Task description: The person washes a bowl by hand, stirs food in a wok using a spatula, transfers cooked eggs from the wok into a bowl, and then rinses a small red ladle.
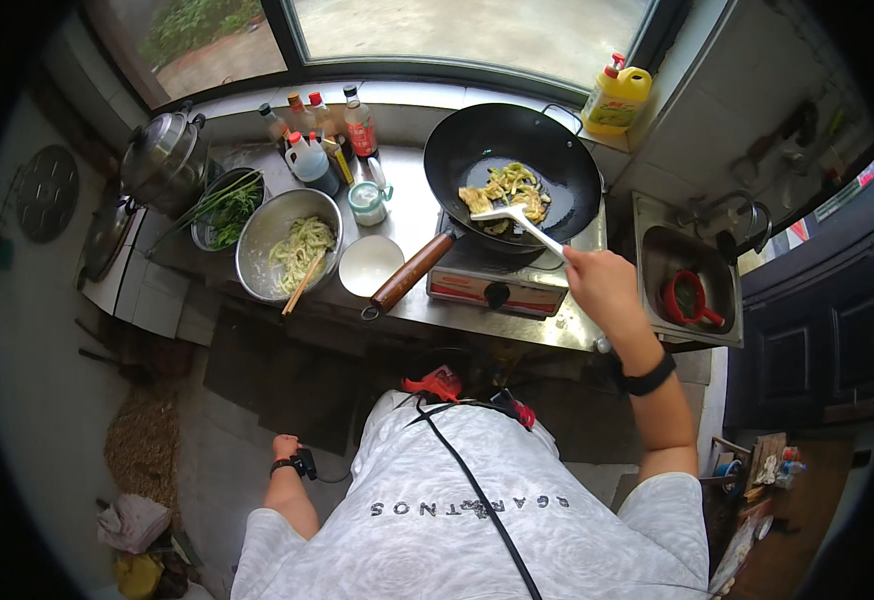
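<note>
My right hand point(603, 289) grips the handle of a white spatula point(513, 215), whose blade rests among browned, battered strips of food point(516, 193) in a black wok point(474, 142). The wok, with its wooden handle point(414, 274) pointing toward me, sits on a portable gas stove point(493, 289). To its left, a white bowl point(371, 265) stands beside a steel mixing bowl point(257, 225) of pale batter-coated shreds point(302, 247), with wooden chopsticks point(302, 286) leaning over its rim. Down at my side, my left hand point(285, 446) appears closed, and nothing can be seen in it.
Several sauce bottles point(360, 124) and a green-rimmed jar point(368, 202) stand behind the bowls. Leafy greens point(234, 214) and a steel steamer pot point(163, 154) are at the left. The sink point(651, 247) at the right holds a red ladle point(684, 296). A yellow jug point(617, 97) stands on the sill.
</note>
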Action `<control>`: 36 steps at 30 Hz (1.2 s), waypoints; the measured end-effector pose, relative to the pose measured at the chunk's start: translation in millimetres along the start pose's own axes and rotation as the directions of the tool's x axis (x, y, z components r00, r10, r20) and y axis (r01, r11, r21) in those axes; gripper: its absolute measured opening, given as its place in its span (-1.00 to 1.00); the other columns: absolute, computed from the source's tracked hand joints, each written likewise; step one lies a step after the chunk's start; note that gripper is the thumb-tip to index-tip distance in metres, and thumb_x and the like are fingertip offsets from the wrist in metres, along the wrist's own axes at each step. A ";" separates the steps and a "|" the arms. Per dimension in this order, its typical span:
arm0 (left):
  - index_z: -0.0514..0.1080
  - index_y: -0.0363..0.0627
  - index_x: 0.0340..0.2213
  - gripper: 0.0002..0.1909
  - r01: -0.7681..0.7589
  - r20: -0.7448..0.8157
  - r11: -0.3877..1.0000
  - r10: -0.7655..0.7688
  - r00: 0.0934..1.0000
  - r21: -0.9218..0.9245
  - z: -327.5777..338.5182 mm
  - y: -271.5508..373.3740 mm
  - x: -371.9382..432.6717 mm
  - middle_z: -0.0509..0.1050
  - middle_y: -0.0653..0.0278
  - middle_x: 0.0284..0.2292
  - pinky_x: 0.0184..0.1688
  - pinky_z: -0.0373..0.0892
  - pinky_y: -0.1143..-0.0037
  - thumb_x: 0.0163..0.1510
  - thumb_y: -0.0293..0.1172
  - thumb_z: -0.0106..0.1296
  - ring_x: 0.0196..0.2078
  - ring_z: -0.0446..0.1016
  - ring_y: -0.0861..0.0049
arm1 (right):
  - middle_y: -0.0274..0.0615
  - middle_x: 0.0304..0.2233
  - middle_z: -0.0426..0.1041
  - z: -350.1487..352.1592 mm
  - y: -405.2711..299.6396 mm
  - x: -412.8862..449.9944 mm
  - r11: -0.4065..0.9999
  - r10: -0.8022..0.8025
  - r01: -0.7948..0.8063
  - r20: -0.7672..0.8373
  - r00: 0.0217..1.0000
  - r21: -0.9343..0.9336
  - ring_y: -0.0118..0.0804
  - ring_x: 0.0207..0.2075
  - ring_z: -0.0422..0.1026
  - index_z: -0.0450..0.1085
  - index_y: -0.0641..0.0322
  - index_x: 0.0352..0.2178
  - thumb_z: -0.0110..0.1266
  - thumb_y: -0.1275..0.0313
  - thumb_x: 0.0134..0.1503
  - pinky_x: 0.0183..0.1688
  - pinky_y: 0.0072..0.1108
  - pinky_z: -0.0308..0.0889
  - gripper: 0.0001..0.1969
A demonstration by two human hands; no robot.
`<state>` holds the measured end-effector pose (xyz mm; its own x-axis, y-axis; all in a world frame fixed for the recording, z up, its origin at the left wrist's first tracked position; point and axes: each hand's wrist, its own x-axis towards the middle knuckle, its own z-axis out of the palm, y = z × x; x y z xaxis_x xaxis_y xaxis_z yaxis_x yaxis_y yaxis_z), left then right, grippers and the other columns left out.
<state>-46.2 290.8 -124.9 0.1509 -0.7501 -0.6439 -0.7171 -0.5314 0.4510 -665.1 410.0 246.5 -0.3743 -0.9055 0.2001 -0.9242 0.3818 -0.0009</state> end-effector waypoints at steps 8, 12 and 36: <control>0.39 -0.25 -0.56 -0.83 0.038 -0.039 0.982 -0.046 0.998 -0.187 10.6 0.4 5.7 0.41 0.14 -0.69 -0.63 0.30 0.55 -0.22 -0.59 -0.22 -0.67 0.38 0.51 | -0.18 -0.68 0.32 26.3 8.0 22.9 0.992 0.122 -0.125 -0.121 0.985 -0.012 -0.18 -0.59 0.36 0.36 0.03 -0.33 -0.08 0.33 -0.08 -0.57 -0.41 0.25 -0.77; 0.39 -0.21 -0.54 -0.82 0.005 -0.004 0.999 -0.006 1.000 -0.049 12.0 15.0 14.3 0.43 0.22 -0.68 -0.68 0.26 0.57 -0.20 -0.54 -0.23 -0.71 0.33 0.56 | -0.16 -0.68 0.34 44.6 0.0 43.2 0.997 0.072 -0.065 -0.218 0.973 0.041 -0.15 -0.59 0.37 0.36 0.07 -0.41 -0.12 0.37 -0.07 -0.57 -0.40 0.26 -0.83; 0.40 -0.24 -0.53 -0.82 -0.058 0.010 0.998 0.059 0.998 -0.010 4.5 40.2 25.1 0.43 0.18 -0.67 -0.66 0.28 0.57 -0.17 -0.55 -0.22 -0.66 0.39 0.53 | -0.14 -0.58 0.39 29.9 42.2 35.0 0.934 0.330 -0.302 -0.134 0.935 0.192 -0.10 -0.50 0.38 0.39 0.03 -0.37 -0.13 0.29 -0.08 -0.46 -0.34 0.27 -0.77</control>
<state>-74.4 252.3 -125.7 0.1020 -0.7760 -0.6224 -0.7176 -0.4907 0.4942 -719.5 388.9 224.1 -0.6443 -0.6955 0.3180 -0.7646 0.5941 -0.2497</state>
